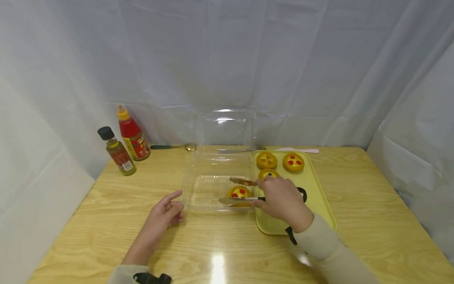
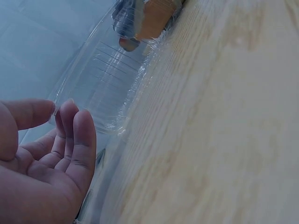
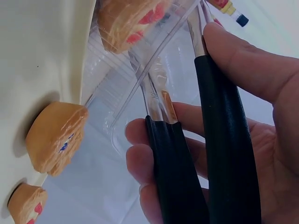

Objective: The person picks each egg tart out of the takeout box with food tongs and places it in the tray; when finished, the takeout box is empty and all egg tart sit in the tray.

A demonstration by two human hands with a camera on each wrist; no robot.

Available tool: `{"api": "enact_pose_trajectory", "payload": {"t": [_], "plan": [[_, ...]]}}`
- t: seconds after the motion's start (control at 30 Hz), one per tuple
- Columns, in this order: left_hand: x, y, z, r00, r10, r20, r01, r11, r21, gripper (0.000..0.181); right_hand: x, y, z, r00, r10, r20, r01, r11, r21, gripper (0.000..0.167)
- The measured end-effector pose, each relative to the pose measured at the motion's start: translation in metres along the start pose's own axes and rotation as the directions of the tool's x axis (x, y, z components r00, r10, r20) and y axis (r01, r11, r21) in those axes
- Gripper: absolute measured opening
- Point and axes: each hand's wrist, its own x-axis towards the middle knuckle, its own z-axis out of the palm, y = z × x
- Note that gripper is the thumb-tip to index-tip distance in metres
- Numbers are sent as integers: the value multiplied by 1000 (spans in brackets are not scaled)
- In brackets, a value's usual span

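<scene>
My right hand (image 1: 283,199) holds tongs (image 3: 229,140) by their black handles. The metal arms stand apart around a small toy pizza (image 1: 239,191) with red toppings, at the right side of the clear plastic container (image 1: 209,187). Whether the tips touch that pizza is hard to tell. The container lies with its lid (image 1: 225,128) raised. My left hand (image 1: 163,213) is at the container's left edge, thumb and index finger apart in the head view; contact with the rim is unclear. A yellow tray (image 1: 320,201) beside the container bears more mini pizzas (image 1: 293,162), one blue-dotted (image 3: 58,137).
At the back left stand an oil bottle (image 1: 120,156) and a red sauce bottle (image 1: 134,136). A spoon (image 1: 190,147) with a green handle lies along the back edge. A pink-handled utensil (image 1: 312,150) rests behind the tray.
</scene>
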Motion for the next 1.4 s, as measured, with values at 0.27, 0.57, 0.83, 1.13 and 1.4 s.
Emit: {"api": "enact_pose_trajectory", "payload": {"t": [0.27,0.57,0.83,1.13,1.4], "plan": [[0,1,1,1000,-6,-5,6,1000,0,48,2,-5,2,1000,10,5,-10,1000,2,57],[-1,1,1,1000,-4,-1,4,1000,1,49,5,-10,-1,1000,11,23,-12,1000,13,58],[0,1,1,1000,-3,0,3,1000,0,48,8,-15,-3,998,32,60,-31,1000,-3,55],[-1,1,0,1000,-7,12,7,1000,3,50,12,-11,3,1000,20,14,-19,1000,-20,42],[0,1,-1,1000,-3,7,3,1000,2,49,10,-5,6,996,11,-91,-12,1000,-11,50]]}}
